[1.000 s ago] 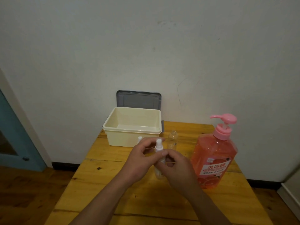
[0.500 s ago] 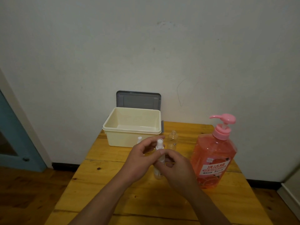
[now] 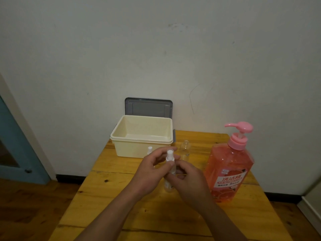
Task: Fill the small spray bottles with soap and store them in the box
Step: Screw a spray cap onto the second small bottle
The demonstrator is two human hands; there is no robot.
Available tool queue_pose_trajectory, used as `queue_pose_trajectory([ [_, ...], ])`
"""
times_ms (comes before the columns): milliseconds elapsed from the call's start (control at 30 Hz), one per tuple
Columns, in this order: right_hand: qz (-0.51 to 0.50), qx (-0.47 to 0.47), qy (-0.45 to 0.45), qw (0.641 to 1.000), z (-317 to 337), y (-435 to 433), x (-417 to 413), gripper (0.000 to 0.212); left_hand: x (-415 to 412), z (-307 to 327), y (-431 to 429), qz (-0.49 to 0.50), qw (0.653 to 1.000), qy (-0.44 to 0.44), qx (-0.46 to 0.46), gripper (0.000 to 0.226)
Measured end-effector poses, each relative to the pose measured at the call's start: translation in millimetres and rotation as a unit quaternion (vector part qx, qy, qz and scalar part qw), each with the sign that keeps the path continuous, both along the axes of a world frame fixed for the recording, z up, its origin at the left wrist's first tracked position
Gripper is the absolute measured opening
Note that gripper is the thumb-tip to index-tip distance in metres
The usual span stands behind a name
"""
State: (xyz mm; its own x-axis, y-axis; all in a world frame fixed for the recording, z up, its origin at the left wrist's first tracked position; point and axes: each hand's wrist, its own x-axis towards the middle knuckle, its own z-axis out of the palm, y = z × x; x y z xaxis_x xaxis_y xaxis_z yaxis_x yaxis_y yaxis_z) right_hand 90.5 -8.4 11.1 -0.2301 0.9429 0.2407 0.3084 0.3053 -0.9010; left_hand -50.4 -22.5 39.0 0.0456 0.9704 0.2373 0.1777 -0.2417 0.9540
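Wooden table (image 3: pixel 121 214): yellowish planks, on which everything is set out.
Right hand (image 3: pixel 189 181): fingers are curled round the clear body of a small spray bottle (image 3: pixel 169 171), which is gripped upright.
Left hand (image 3: pixel 151 173): the thumb is laid on the bottle's white collar and the fingers are curved behind the nozzle, so the top is pinched.
Small spray bottle: held between both hands near the table's middle, its base low over the wood. Whether the base touches cannot be told.
Pump bottle of soap (image 3: pixel 229 171): orange-pink liquid, pink pump head; stood upright just right of the right hand.
Uncapped clear bottle (image 3: pixel 185 150): stood behind the hands, near the box's right corner.
White spray head (image 3: pixel 149 148): seen above the left hand – the bottle beneath is hidden.
Box (image 3: pixel 141 136): cream plastic, open, placed at the table's far left.
Lid (image 3: pixel 148 107): grey, leaned against the wall (image 3: pixel 156 49) behind the box.
Door (image 3: pixel 17 145): blue – seen at the far left.
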Motion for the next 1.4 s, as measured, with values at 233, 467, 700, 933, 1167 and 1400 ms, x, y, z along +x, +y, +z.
queue_pose_trajectory([
  [233,0.004,0.012,0.002,1.000,0.0,-1.1,-0.3,0.030,1.0,-1.7,2.1,0.016,1.000,0.002,-0.001,0.034],
  [467,0.007,0.012,-0.001,1.000,0.0,0.6,0.7,0.020,0.2,-4.3,0.4,0.000,1.000,-0.024,-0.010,0.031],
  [700,0.011,0.007,0.014,1.000,-0.4,-1.1,-1.7,0.027,-0.4,-7.0,5.6,0.044,0.998,-0.040,-0.011,0.030],
  [933,0.041,-0.019,0.027,0.999,2.8,-2.2,1.4,0.017,-2.5,-4.7,2.7,0.031,0.998,-0.046,-0.013,0.028],
  [1167,0.051,-0.032,0.017,0.998,0.5,-3.0,2.8,0.020,-6.0,-7.4,1.5,0.009,0.999,-0.040,-0.017,0.028],
  [1400,0.057,-0.040,0.034,0.997,3.8,-4.0,-1.3,0.021,-7.7,-9.7,-0.5,0.020,0.999,-0.037,0.003,0.028],
])
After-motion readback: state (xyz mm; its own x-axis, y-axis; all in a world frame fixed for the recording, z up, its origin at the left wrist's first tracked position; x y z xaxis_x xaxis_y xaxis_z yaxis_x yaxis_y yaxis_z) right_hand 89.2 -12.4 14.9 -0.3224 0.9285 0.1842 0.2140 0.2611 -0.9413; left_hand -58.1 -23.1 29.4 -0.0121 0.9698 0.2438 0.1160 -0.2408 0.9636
